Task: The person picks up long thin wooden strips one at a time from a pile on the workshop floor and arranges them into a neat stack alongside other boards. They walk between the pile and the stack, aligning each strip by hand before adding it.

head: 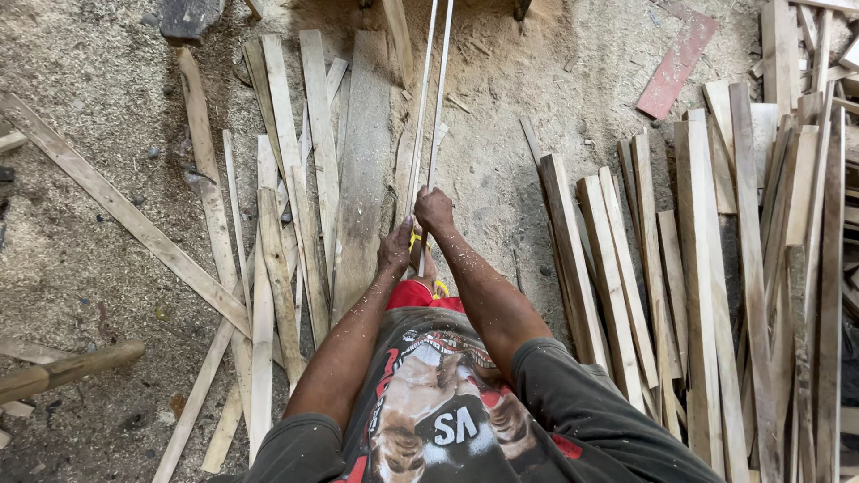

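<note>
Two thin pale wooden strips (430, 98) run from in front of me up to the top edge of the view. My left hand (395, 246) grips the left strip near its lower end. My right hand (434, 211) grips the right strip a little higher. Both arms are dusted with sawdust. The lower ends of the strips are hidden behind my hands. Below my hands I see a foot in a yellow-strapped sandal (429, 273).
Loose grey planks (309, 188) lie on the sawdust floor to the left. A long plank (125, 215) lies diagonally at far left. A dense pile of planks (716, 268) fills the right side. A red board (677, 63) lies at top right, a round wooden handle (67, 368) at lower left.
</note>
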